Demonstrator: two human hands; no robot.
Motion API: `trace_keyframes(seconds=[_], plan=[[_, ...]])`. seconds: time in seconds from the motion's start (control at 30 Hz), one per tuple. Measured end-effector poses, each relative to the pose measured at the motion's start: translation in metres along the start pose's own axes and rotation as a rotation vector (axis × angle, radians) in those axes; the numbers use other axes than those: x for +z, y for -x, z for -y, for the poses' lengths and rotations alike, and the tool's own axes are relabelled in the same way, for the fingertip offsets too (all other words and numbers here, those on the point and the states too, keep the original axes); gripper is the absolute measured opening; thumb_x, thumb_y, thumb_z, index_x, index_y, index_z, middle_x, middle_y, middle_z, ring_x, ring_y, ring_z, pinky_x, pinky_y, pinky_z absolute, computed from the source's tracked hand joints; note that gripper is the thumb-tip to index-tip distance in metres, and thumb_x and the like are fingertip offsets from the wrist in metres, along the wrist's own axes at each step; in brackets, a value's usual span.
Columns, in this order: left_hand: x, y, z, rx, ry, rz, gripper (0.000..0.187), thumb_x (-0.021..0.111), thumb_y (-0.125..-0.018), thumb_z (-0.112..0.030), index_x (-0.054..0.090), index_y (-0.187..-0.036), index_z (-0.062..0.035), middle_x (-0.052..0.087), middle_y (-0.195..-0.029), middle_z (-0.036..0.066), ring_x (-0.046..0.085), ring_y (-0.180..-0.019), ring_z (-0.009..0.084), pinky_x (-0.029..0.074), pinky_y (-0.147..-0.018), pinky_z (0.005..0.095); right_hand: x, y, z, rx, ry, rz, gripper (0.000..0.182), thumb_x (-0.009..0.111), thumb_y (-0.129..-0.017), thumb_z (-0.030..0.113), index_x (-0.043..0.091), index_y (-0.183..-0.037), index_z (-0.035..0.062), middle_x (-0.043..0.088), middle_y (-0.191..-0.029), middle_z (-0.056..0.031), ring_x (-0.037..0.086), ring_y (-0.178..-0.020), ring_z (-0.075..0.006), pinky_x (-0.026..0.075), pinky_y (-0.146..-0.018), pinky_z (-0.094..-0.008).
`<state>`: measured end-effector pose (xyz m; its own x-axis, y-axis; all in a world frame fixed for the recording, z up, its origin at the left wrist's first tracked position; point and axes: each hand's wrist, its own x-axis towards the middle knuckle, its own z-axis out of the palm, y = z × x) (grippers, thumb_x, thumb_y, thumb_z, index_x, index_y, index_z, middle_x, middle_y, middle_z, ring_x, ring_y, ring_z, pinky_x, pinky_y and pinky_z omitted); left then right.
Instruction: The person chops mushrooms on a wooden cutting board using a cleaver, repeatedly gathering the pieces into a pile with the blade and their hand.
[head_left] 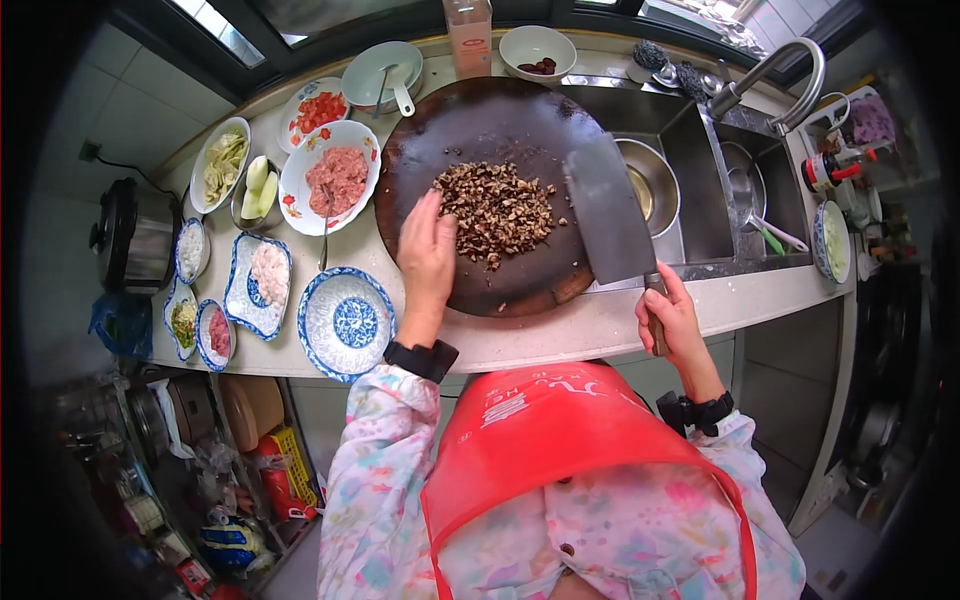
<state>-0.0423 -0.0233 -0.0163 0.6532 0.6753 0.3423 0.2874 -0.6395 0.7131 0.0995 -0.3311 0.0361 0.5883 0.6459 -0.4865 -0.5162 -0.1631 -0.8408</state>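
Observation:
A heap of dark brown chopped pieces (505,212), perhaps mushroom, lies on a round dark cutting board (450,130). My left hand (428,252) is at the heap's left edge, its fingers stretched out and holding nothing. My right hand (676,318) grips the wooden handle of a cleaver (608,215). The broad blade reaches over the board's right edge, to the right of the heap and apart from it. Near my left wrist sits an empty blue-and-white plate (352,325).
Left of the board stand a bowl of minced meat (338,175) with a spoon, a bowl of diced red pieces (318,110) and several small dishes. A steel sink (690,150) with a pot (668,190) lies right. At the back are a bottle (470,40) and a white bowl (538,48).

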Motion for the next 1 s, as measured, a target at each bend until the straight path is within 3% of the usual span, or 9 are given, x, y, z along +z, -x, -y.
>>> trace_keyframes(seconds=[0.13,0.23,0.47,0.53,0.57,0.63,0.77,0.8,1.0], plan=[[0.002,0.001,0.014,-0.174,-0.271,-0.128,0.035,0.047,-0.077,0.001,0.059,-0.110,0.0010,0.059,-0.106,0.017,0.054,-0.100,0.0308,0.041,-0.090,0.0381,0.003,-0.009,-0.030,0.035,-0.179,-0.106,0.057,0.051,-0.090,0.016,0.025,-0.140,0.0172,0.050,-0.066,-0.0058,0.048,-0.040,-0.0141,0.038,-0.031,-0.0268],[0.029,-0.012,-0.001,-0.110,-0.127,-0.097,0.037,0.046,-0.073,0.003,0.061,-0.107,0.0005,0.060,-0.101,0.018,0.055,-0.096,0.0314,0.042,-0.090,0.0382,0.029,-0.018,-0.033,0.071,-0.280,-0.081,0.057,0.051,-0.091,0.018,0.024,-0.140,0.0178,0.049,-0.065,-0.0054,0.049,-0.041,-0.0145,0.038,-0.032,-0.0266],[0.026,-0.019,-0.037,-0.019,0.094,-0.127,0.028,0.049,-0.079,0.003,0.061,-0.104,-0.0015,0.064,-0.098,0.014,0.059,-0.093,0.0273,0.045,-0.085,0.0346,0.065,-0.023,-0.002,-0.104,0.236,0.075,0.051,0.058,-0.087,0.011,0.039,-0.134,0.0121,0.058,-0.073,-0.0088,0.055,-0.048,-0.0162,0.044,-0.041,-0.0273],[0.022,-0.026,-0.037,-0.107,0.245,-0.154,0.026,0.048,-0.083,0.000,0.061,-0.105,-0.0009,0.064,-0.100,0.014,0.060,-0.094,0.0251,0.045,-0.085,0.0327,0.063,-0.024,0.012,-0.427,0.747,0.117,0.051,0.060,-0.085,0.013,0.042,-0.132,0.0115,0.064,-0.082,-0.0131,0.064,-0.065,-0.0243,0.050,-0.055,-0.0337],[0.019,-0.031,-0.038,-0.197,0.395,-0.181,0.025,0.047,-0.086,-0.002,0.060,-0.107,-0.0004,0.064,-0.102,0.014,0.060,-0.096,0.0228,0.045,-0.086,0.0308,0.064,-0.026,0.016,-0.430,0.748,0.111,0.051,0.060,-0.085,0.013,0.042,-0.132,0.0115,0.064,-0.082,-0.0131,0.064,-0.065,-0.0243,0.050,-0.055,-0.0337],[0.012,-0.047,-0.045,-0.191,0.591,-0.236,0.026,0.046,-0.092,-0.010,0.057,-0.112,0.0028,0.064,-0.103,0.010,0.059,-0.097,0.0175,0.044,-0.086,0.0280,0.064,-0.033,0.023,-0.822,0.943,0.146,0.051,0.063,-0.082,0.015,0.045,-0.129,0.0119,0.065,-0.090,-0.0143,0.064,-0.081,-0.0307,0.051,-0.066,-0.0387],[0.009,-0.088,-0.042,-0.241,0.903,-0.286,0.021,0.051,-0.091,-0.011,0.058,-0.106,0.0032,0.064,-0.094,0.010,0.060,-0.082,0.0124,0.048,-0.074,0.0241,0.067,-0.038,0.059,-0.778,1.164,0.240,0.048,0.063,-0.081,0.019,0.047,-0.126,0.0123,0.064,-0.086,-0.0144,0.063,-0.076,-0.0330,0.050,-0.063,-0.0412],[0.002,-0.094,-0.043,-0.419,0.939,-0.215,0.018,0.055,-0.089,-0.010,0.059,-0.100,0.0032,0.063,-0.082,0.007,0.058,-0.066,0.0087,0.046,-0.061,0.0214,0.071,-0.041,0.070,-0.740,1.257,0.305,0.047,0.062,-0.082,0.021,0.048,-0.125,0.0124,0.064,-0.084,-0.0143,0.063,-0.075,-0.0329,0.050,-0.063,-0.0411],[0.031,-0.092,0.002,-0.519,0.633,-0.287,0.017,0.060,-0.084,-0.010,0.061,-0.094,0.0036,0.059,-0.067,0.003,0.053,-0.058,0.0077,0.040,-0.051,0.0209,0.054,-0.088,0.059,-0.627,1.421,0.437,0.050,0.062,-0.082,0.025,0.045,-0.129,0.0189,0.064,-0.085,-0.0140,0.063,-0.075,-0.0322,0.051,-0.066,-0.0395]])
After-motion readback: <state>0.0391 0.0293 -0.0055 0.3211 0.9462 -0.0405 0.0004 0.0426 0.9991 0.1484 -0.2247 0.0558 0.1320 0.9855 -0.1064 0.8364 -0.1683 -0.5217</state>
